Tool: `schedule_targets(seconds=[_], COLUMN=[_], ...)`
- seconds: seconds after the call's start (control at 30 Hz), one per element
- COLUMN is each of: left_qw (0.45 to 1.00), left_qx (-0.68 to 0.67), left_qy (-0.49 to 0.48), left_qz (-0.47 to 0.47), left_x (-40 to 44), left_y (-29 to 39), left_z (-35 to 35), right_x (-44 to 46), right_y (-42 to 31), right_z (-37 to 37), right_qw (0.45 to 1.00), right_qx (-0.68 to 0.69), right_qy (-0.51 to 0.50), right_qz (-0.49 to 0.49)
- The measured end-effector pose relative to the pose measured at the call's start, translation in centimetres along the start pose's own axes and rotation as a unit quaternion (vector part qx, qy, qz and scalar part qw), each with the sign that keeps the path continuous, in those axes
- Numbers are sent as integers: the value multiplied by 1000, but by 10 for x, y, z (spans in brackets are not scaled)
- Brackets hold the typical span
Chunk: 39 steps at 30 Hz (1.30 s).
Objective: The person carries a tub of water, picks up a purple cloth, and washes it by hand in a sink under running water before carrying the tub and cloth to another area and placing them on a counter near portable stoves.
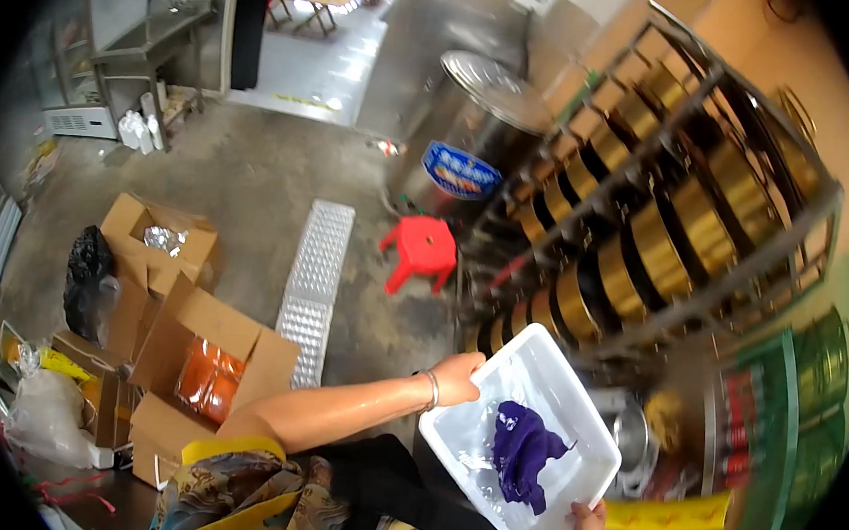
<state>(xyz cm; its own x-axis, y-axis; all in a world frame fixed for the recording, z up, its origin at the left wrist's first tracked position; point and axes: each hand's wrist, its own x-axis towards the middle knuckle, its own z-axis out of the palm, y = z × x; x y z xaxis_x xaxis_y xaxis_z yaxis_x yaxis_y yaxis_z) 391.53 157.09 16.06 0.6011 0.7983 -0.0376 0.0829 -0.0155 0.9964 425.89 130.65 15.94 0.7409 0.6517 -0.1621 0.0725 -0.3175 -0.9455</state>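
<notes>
A white plastic tub (512,345) is held in front of my body, tilted in the view. My left hand (456,379) grips its rim on the upper left side, with a bracelet at the wrist. At the lower right corner my right hand (583,525) is closed on the rim. Inside the tub lies a crumpled dark purple cloth (526,454), with what looks like some water around it. Neither hand touches the cloth.
A metal rack (682,313) with stacked gold-coloured pots stands at the right. Ahead are a red stool (424,250) and a large steel drum (474,121). Open cardboard boxes (158,340) sit at the left, beside a metal floor grate (317,257). Green shelving (788,418) is at far right.
</notes>
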Motion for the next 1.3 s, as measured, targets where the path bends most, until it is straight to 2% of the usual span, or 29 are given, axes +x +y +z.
schedule_targets(seconds=[0.13, 0.2, 0.23, 0.27, 0.37, 0.43, 0.53, 0.77, 0.87, 1.07, 1.13, 1.2, 1.3], left_qw=[997, 993, 989, 987, 976, 959, 941, 919, 914, 905, 893, 893, 876], left_qx=[9, -27, -70, -61, -43, -106, -131, -140, -120, -34, -39, -22, -72], left_qy=[77, 117, 129, 147, 212, 262, 313, 368, 389, 425, 448, 448, 476], left_qz=[-5, -11, 0, 6, -11, -22, -10, -9, 0, 16, -25, -32, -19], left_x=[39, 56, 67, 80, 108, 126, 165, 238, 272, 325, 344, 362, 391], left_y=[-13, -14, -22, -30, -38, -34, -40, -53, -53, -73, -67, -64, -67], left_z=[-113, -167, -191, -217, -300, -347, -422, -615, -711, -892, -949, -1005, -1084], right_x=[74, 95, 125, 153, 198, 225, 277, 333, 364, 401, 409, 425, 447], right_y=[-61, -105, -110, -115, -169, -207, -251, -337, -363, -420, -443, -458, -480], right_z=[145, 223, 252, 285, 401, 465, 568, 802, 904, 1110, 1180, 1247, 1349], right_qw=[998, 992, 988, 981, 970, 955, 935, 910, 911, 890, 882, 884, 874], right_qx=[18, -22, 6, 31, 70, 50, 15, -16, -38, 17, 13, 18, 47], right_qy=[-62, -118, -149, -175, -225, -287, -347, -406, -399, -452, -467, -463, -480], right_qz=[-27, -37, -35, -73, -60, -53, -75, -81, -93, -67, -64, -54, -67])
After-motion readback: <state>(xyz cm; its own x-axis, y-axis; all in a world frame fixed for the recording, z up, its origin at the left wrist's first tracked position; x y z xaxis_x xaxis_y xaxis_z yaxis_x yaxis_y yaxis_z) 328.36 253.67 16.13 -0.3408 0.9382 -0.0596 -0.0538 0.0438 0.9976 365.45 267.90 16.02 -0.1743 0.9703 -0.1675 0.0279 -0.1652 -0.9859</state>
